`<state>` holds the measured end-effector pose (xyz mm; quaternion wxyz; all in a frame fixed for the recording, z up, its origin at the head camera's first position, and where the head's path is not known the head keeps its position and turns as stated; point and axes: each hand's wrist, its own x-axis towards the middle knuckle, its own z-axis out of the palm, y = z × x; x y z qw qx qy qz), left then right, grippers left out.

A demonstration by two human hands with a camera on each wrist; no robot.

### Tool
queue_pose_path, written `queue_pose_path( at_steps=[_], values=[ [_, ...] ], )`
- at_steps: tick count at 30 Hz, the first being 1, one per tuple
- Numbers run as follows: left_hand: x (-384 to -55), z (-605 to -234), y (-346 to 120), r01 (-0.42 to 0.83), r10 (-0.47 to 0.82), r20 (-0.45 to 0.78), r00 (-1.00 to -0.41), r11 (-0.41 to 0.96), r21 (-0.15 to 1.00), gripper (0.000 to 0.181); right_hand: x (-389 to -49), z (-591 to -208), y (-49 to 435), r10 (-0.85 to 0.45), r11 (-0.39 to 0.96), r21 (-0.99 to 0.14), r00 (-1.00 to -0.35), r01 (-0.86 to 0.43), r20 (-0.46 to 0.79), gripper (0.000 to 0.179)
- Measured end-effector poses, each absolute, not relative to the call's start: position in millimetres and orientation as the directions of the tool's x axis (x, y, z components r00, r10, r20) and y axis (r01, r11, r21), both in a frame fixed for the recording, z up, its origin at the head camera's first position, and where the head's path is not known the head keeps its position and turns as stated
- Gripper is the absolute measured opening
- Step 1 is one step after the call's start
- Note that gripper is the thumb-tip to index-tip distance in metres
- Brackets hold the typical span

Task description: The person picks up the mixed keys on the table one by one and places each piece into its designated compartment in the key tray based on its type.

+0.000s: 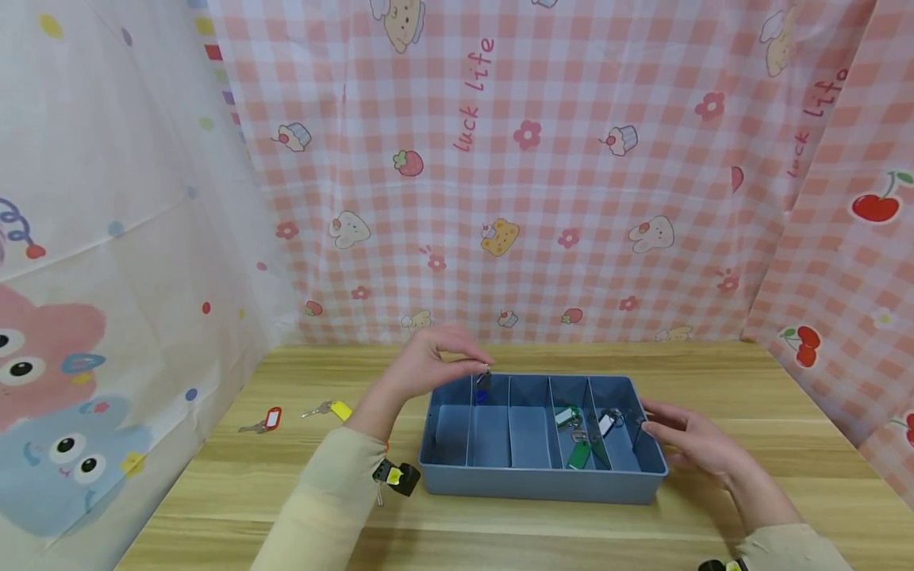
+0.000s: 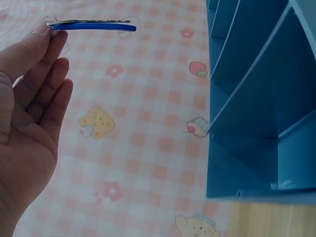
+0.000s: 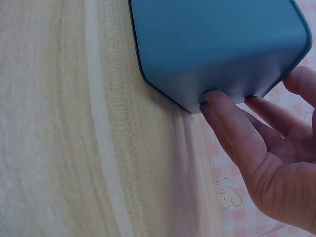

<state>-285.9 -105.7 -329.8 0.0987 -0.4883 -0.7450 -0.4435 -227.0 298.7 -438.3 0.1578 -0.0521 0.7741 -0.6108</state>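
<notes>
Over the far long edge of a blue-grey plastic tray with five compartments [image 1: 543, 482], the left hand [image 1: 428, 366] pinches the ring end of a silver metal key with a blue plastic tag [image 2: 96, 27] between thumb and forefinger. The key and tag hang at the far end of the second compartment from the left; whether they dip below the rim is hard to tell. The tray sits right of the middle of the wood-grained table [image 1: 543, 533], its long sides roughly along the table's far edge. At the tray's right end, the right hand [image 1: 696, 440] grasps nothing, its fingers extended against the outside of the end wall and its thumb by the rim. In the fourth compartment from the left lie keys with a green tag with a white label [image 1: 566, 416] and a solid green plastic tag [image 1: 579, 454]; the rightmost compartment holds a key with a dark, white-labelled tag [image 1: 607, 425]. Nearest the table's left edge lies a key with a red, white-labelled tag [image 1: 273, 419]. Between that key and the tray, beside the left forearm, is a key with a yellow plastic tag [image 1: 340, 410].
</notes>
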Motion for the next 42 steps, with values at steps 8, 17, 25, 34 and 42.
queue_pose_path(
  at_steps=[8,17,25,34,42],
  values=[
    [-293,-332,-90,0.831,0.644,0.591,-0.486,0.13,0.541,0.009,-227,-438,299,-0.273,0.249,-0.961,-0.944,0.116,-0.185,0.068],
    [-301,-335,-69,0.815,0.674,0.555,-0.488,0.125,0.565,0.009,-226,-437,298,-0.276,0.252,-0.961,-0.943,0.114,-0.184,0.068],
    [-307,-336,-57,0.776,0.688,0.489,-0.536,0.176,0.605,0.008,-227,-437,299,-0.272,0.263,-0.958,-0.943,0.118,-0.191,0.068],
    [-316,-342,-46,0.713,0.696,0.398,-0.598,0.234,0.661,0.01,-227,-438,299,-0.266,0.26,-0.959,-0.946,0.115,-0.185,0.068],
    [-321,-347,-42,0.612,0.68,0.272,-0.681,0.325,0.721,0.012,-228,-439,299,-0.28,0.241,-0.964,-0.943,0.115,-0.183,0.068]
  ],
)
